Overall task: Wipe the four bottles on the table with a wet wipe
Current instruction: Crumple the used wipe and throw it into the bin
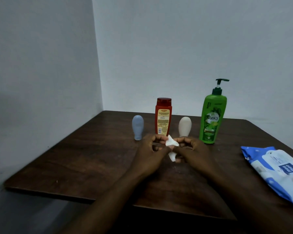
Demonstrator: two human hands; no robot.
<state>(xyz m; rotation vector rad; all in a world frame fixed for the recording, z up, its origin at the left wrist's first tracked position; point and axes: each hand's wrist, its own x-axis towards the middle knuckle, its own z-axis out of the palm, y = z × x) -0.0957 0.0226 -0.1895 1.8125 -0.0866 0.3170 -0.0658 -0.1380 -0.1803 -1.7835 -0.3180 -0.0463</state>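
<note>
Head view: wet wipe [171, 144] pinched between left hand [150, 150] and right hand [191, 149] above the table [91, 157].
Wipe soft, limp, light; bunch it into a pad. Behind, upright: blue-grey bottle [137, 126], red bottle [163, 116], cream bottle [185, 126], green pump bottle [211, 119], probably smooth, slippery when wet; grip mid-body. Cream bottle's base hidden; wipes pack [274, 169] cut off right; small print unreadable.

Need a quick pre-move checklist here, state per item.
1. Grip on wet wipe: ok, left hand and right hand both pinch it.
2. Wipe spread flat: not ok, it is bunched.
3. Bottles upright: ok, blue-grey bottle, red bottle, cream bottle and green pump bottle all stand.
4. Free hand to steady a bottle: not ok, both hold the wipe.
5. Wipe damp: cannot tell.
6. Clearance of wipes pack from bottles: ok, it lies apart.
</note>
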